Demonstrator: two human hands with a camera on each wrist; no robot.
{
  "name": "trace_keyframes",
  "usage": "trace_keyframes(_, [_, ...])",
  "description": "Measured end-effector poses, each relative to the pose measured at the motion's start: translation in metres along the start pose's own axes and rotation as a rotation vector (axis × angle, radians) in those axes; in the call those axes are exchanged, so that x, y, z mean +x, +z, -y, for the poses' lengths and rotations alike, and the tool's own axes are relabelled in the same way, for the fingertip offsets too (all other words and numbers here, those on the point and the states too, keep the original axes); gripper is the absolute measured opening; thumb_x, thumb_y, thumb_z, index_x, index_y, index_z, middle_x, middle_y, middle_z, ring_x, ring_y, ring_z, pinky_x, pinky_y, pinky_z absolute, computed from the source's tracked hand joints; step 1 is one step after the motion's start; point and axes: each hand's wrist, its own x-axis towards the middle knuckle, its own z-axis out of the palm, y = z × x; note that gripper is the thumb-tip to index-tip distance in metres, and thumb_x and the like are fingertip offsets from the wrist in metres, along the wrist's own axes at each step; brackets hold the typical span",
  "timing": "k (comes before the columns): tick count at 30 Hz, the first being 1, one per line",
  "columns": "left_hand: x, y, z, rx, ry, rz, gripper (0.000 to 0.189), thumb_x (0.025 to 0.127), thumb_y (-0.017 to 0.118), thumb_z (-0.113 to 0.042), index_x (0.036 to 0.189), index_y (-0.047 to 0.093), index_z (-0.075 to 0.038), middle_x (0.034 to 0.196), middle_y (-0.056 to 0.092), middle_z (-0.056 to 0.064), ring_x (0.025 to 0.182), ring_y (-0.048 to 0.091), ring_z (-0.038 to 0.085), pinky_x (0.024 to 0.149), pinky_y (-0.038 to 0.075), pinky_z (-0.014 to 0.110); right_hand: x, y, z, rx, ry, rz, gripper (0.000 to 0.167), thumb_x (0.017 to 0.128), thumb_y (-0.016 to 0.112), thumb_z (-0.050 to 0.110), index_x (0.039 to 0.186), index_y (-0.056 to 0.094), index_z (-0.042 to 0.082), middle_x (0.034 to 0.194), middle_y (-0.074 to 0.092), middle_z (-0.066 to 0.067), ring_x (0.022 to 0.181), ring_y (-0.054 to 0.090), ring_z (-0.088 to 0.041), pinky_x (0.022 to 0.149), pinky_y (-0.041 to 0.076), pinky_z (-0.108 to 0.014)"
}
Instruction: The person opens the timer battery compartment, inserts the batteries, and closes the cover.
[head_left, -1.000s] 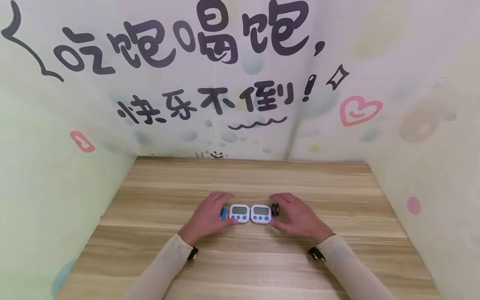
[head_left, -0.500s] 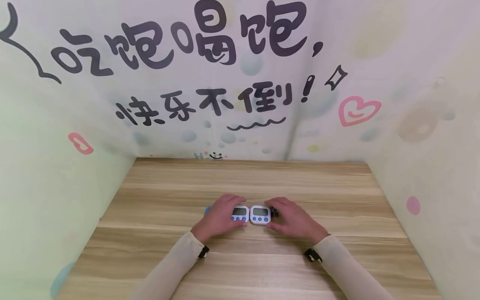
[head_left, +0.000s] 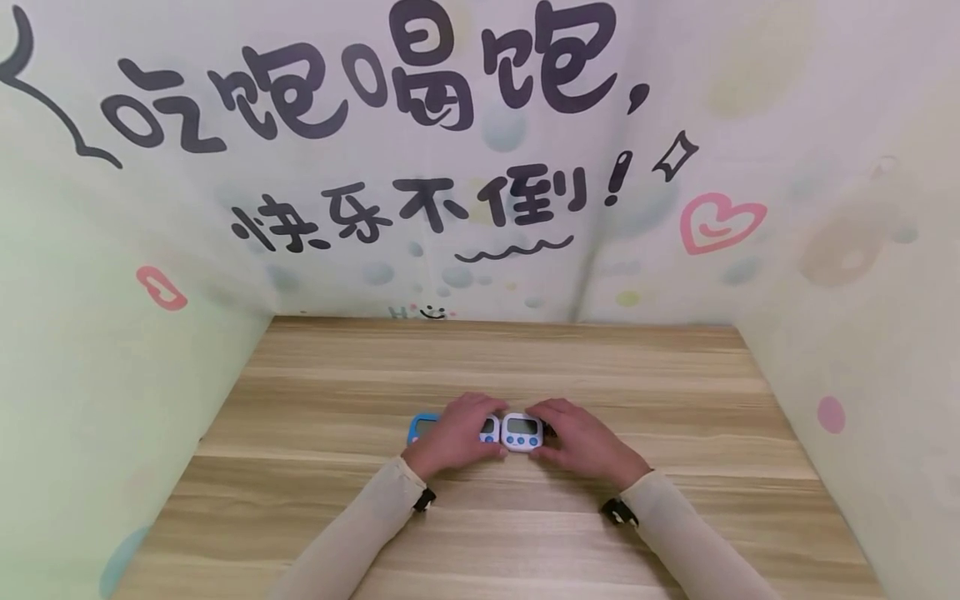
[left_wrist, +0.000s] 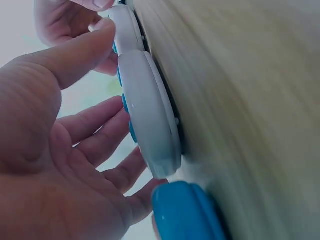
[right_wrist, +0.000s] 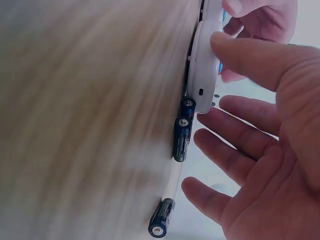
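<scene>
Two white digital timers with blue buttons lie side by side, screens up. My left hand (head_left: 456, 435) arches over the left timer (head_left: 491, 429) and hides much of it; its thumb (left_wrist: 82, 52) is at the front edge, the other fingers beyond the back edge. Beside the right timer (head_left: 522, 425) is my right hand (head_left: 588, 442), thumb tip (right_wrist: 220, 42) at its front edge and fingers spread loosely past the back. Small dark batteries (right_wrist: 182, 140) lie under the right palm, mostly hidden in the head view. A blue timer (head_left: 422, 423) is partly covered by the left hand.
A wood-grain tabletop (head_left: 495, 533) carries everything. White printed wall sheets (head_left: 847, 333) enclose its back and both sides. Another battery (right_wrist: 162, 217) lies apart from the others in the right wrist view.
My left hand has slid right over the left timer, uncovering more of the blue one. My right hand has shifted slightly left, closer round the right timer. The white timers have barely moved.
</scene>
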Motion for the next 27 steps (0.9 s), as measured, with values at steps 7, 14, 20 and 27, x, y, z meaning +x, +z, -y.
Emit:
trace_keyframes(7, [0.006, 0.006, -0.001, -0.005, -0.019, 0.036, 0.057, 0.090, 0.087, -0.035, 0.139, 0.065, -0.018, 0.134, 0.069, -0.002, 0.127, 0.056, 0.019, 0.113, 0.045, 0.046, 0.002, 0.002, -0.001, 0.019, 0.027, 0.041, 0.062, 0.090, 0.087, 0.031, 0.141, 0.063, 0.007, 0.137, 0.068, -0.009, 0.130, 0.064, -0.028, 0.110, 0.053, -0.049])
trace_keyframes(14, [0.008, 0.008, -0.002, 0.031, -0.029, 0.047, 0.057, 0.091, 0.085, -0.034, 0.141, 0.065, -0.016, 0.138, 0.068, 0.000, 0.132, 0.057, 0.022, 0.117, 0.043, 0.048, 0.004, 0.001, -0.001, 0.018, 0.047, 0.063, 0.063, 0.089, 0.087, 0.031, 0.142, 0.063, 0.007, 0.140, 0.067, -0.010, 0.132, 0.063, -0.030, 0.113, 0.052, -0.050])
trace_keyframes(20, [0.005, 0.005, -0.005, 0.005, -0.035, 0.015, 0.057, 0.092, 0.084, -0.031, 0.143, 0.064, -0.014, 0.141, 0.068, 0.002, 0.133, 0.055, 0.022, 0.118, 0.044, 0.047, 0.004, -0.001, 0.003, 0.030, 0.046, 0.037, 0.061, 0.090, 0.087, 0.032, 0.141, 0.063, 0.009, 0.140, 0.068, -0.007, 0.131, 0.064, -0.026, 0.111, 0.053, -0.048])
trace_keyframes(27, [-0.002, 0.001, -0.003, -0.099, -0.016, -0.020, 0.058, 0.092, 0.084, -0.029, 0.144, 0.063, -0.014, 0.142, 0.067, 0.002, 0.133, 0.056, 0.022, 0.114, 0.049, 0.044, 0.002, -0.009, 0.013, 0.066, 0.017, -0.015, 0.061, 0.089, 0.088, 0.026, 0.141, 0.064, 0.007, 0.139, 0.068, -0.009, 0.130, 0.064, -0.028, 0.110, 0.054, -0.050])
